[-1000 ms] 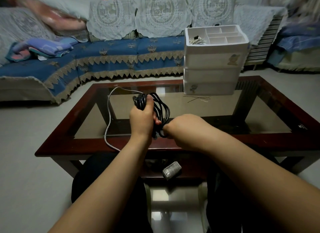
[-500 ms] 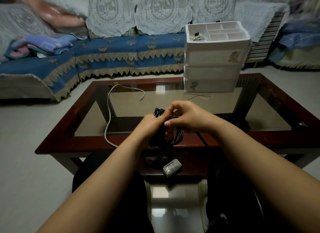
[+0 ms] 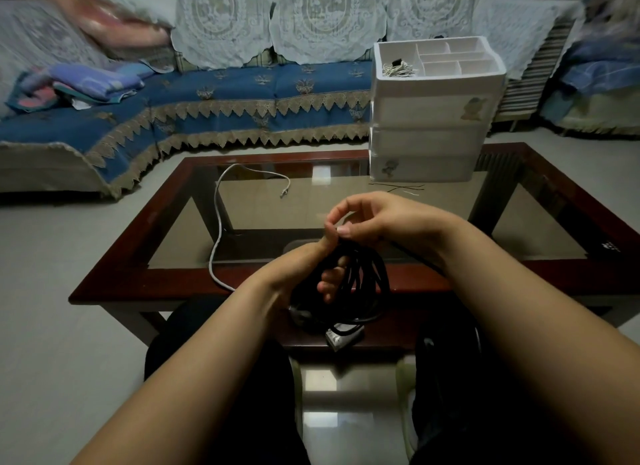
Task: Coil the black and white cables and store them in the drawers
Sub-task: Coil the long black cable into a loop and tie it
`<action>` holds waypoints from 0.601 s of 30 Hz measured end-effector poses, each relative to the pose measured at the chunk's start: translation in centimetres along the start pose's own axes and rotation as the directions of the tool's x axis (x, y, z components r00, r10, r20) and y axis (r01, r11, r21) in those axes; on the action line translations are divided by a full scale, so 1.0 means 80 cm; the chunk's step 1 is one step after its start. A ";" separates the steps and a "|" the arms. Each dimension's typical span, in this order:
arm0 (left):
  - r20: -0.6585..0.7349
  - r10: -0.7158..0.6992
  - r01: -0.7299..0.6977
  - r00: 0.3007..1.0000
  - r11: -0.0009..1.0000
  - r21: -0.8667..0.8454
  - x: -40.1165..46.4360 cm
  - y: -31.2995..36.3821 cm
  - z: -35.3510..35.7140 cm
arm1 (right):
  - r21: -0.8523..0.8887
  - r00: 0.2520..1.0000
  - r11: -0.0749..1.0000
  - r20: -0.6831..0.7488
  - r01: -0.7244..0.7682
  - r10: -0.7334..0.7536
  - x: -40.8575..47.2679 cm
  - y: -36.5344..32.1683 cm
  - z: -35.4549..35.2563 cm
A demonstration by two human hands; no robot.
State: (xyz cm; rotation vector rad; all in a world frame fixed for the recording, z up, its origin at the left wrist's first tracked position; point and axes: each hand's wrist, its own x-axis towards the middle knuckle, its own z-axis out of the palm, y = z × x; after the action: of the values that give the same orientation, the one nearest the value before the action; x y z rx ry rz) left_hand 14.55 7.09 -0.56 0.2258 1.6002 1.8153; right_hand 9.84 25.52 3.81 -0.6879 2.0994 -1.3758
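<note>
Black rubbery cable (image 3: 360,284), coiled in loose loops, gripped by left hand (image 3: 304,274) above near edge of glass-topped, dark-wood surface (image 3: 554,270). Right hand (image 3: 377,218) above coil, fingertips pinched; held item unclear. Thin white cable (image 3: 218,222) uncoiled on glass. White plastic drawer unit (image 3: 429,135) at far side.

A: Obstructions on the glass table (image 3: 166,243)?

B: White cable (image 3: 217,222) trails down the left side. Drawer unit (image 3: 427,135) stands at the far right, thin ties (image 3: 398,188) just before it.

A: Passable area?

B: Bare glass between cable and drawer unit.
</note>
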 end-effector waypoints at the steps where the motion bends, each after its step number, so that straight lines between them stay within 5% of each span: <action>1: 0.044 0.016 -0.015 0.999 0.999 -0.036 -0.001 0.000 -0.003 | -0.058 0.999 0.998 -0.033 0.021 -0.023 0.000 -0.002 0.000; 6: 0.077 0.049 -0.030 0.996 0.973 -0.227 -0.006 0.009 -0.010 | -0.296 0.978 0.955 -0.192 0.023 -0.083 0.007 0.004 0.008; 13: 0.114 0.161 -0.096 0.980 0.892 -0.441 -0.010 0.008 -0.023 | 0.104 0.995 0.993 0.090 -0.048 0.039 -0.002 0.029 0.005; 18: 0.063 0.203 -0.139 0.977 0.836 -0.531 -0.011 0.000 -0.019 | 0.169 0.996 0.984 -0.067 -0.052 0.064 0.005 0.028 0.017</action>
State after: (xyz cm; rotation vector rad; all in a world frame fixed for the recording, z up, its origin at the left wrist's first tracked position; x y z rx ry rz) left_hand 14.33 5.36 -0.62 0.2210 0.9719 2.2588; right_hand 10.20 25.16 1.24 -0.5112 2.0133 -1.5444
